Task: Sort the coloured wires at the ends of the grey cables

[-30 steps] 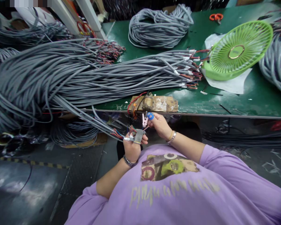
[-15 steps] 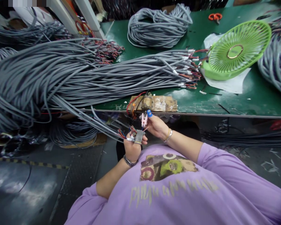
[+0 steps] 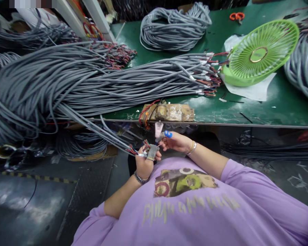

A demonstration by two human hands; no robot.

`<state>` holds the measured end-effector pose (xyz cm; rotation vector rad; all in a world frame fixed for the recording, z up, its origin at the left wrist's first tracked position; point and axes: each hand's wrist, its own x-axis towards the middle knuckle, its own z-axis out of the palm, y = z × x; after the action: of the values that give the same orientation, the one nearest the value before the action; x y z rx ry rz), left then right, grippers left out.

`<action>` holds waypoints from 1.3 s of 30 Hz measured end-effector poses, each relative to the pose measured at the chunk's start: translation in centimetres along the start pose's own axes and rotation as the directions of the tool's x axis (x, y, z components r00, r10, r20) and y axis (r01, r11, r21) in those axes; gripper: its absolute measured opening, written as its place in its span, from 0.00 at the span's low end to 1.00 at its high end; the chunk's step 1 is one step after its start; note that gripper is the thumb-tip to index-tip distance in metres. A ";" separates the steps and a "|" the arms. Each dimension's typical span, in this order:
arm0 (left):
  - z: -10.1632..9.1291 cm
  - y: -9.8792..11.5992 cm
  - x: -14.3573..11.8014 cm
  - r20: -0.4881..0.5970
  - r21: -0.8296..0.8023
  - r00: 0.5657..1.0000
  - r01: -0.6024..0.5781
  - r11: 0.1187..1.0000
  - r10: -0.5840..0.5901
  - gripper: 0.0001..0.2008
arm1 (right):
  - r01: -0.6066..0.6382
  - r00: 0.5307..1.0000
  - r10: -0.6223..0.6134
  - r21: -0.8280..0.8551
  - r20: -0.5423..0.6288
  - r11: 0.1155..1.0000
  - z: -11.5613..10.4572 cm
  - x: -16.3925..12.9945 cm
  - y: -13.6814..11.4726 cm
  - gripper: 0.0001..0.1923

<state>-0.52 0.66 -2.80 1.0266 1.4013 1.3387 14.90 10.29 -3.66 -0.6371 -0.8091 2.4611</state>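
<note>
My left hand (image 3: 144, 166) is closed around the ends of grey cables (image 3: 120, 146), with stripped red, blue and other thin wires (image 3: 131, 149) fanning out. A grey flat piece (image 3: 152, 152) with a yellowish lower edge lies at its fingers; its kind is unclear. My right hand (image 3: 179, 142) is beside it, fingers bent, with a blue covering (image 3: 168, 134) at the fingertips. Its fingers meet the thin wire ends, but what they pinch is too small to make out. A pale pink clip (image 3: 158, 129), blurred, stands just beyond the hands at the bench edge.
A wooden block (image 3: 178, 112) with red and black leads lies at the front edge of the green bench (image 3: 279, 114). Long grey cable bundles (image 3: 133, 85) cover the left. Behind are a cable coil (image 3: 174, 29), orange-handled scissors (image 3: 236, 16) and a green fan (image 3: 259, 54) on white paper.
My right hand has come down and slightly right, away from the pink clip, its blue-covered tip now lower beside the wires. My left hand keeps its hold on the cables with little movement.
</note>
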 end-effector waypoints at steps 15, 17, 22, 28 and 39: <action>-0.7 1.5 0.7 0.359 0.199 0.917 0.107 0.974 -0.174 0.15 | 0.242 0.959 -0.281 -0.425 -0.031 0.872 2.5 -0.6 0.3 0.19; -0.8 1.1 0.6 0.275 0.149 0.951 0.104 0.983 -0.142 0.16 | 0.215 0.967 -0.253 -0.418 -0.036 0.883 2.1 -0.7 0.3 0.20; -0.8 -0.4 0.5 0.074 0.022 0.992 0.097 0.995 -0.098 0.15 | 0.176 0.979 -0.199 -0.330 -0.037 0.927 1.3 -0.9 0.9 0.23; -0.7 -0.2 0.6 0.153 0.024 0.979 0.132 0.991 -0.134 0.18 | 0.300 0.940 -0.336 -0.326 -0.061 0.896 2.0 -0.7 1.9 0.18; -0.8 0.1 0.3 0.114 -0.038 0.973 0.205 0.978 -0.200 0.17 | 0.149 0.950 -0.176 -0.119 -0.259 0.982 0.1 -0.1 1.2 0.20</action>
<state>-1.34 0.74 -2.75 0.8853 1.3453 1.1448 14.59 9.36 -4.35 -0.8810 -0.8410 2.1385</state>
